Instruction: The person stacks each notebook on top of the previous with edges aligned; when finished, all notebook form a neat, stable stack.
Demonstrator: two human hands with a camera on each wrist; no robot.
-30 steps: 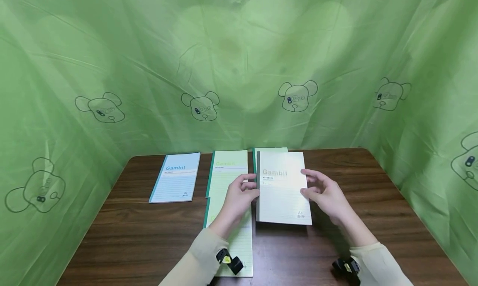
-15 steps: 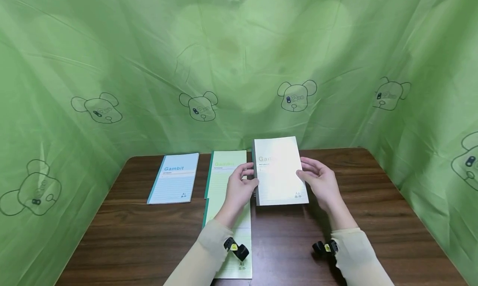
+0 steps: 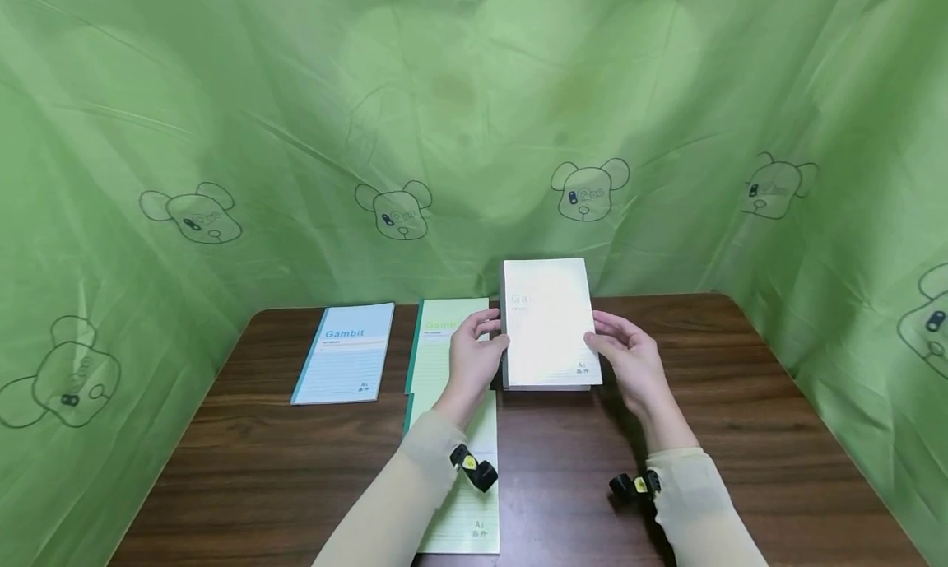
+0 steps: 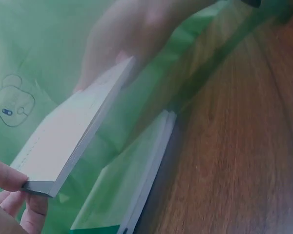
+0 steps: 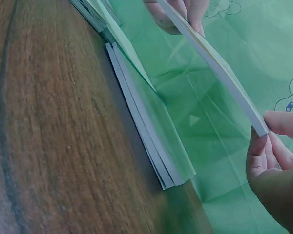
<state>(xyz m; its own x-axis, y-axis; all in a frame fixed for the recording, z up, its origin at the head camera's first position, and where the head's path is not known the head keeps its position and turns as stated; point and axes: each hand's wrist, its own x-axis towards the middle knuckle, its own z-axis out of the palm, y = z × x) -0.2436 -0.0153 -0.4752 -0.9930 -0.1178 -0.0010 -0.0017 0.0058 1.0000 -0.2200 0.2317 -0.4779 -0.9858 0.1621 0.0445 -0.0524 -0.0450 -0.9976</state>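
Observation:
A pale notebook (image 3: pixel 548 328) with a grey spine is raised between both hands, glare washing out its cover. My left hand (image 3: pixel 474 357) pinches the spine side, thumb on top and fingers beneath, as the left wrist view shows. Opposite it, my right hand (image 3: pixel 629 357) pinches the other long edge. Below, with a gap between in both wrist views, a green notebook (image 4: pixel 129 168) lies on top of a small stack. The head view mostly hides that stack behind the raised notebook.
On the brown wooden table (image 3: pixel 244 468), a light blue notebook (image 3: pixel 344 357) lies at the back left. Beside the stack are a green notebook (image 3: pixel 440 357) and, nearer me, another green notebook (image 3: pixel 474 501) partly under my left forearm. A green cloth (image 3: pixel 474 139) hangs behind.
Both hands have carried the pale notebook away from me toward the table's back, and its far end now reaches above the back edge in the head view. The green notebook behind is now covered.

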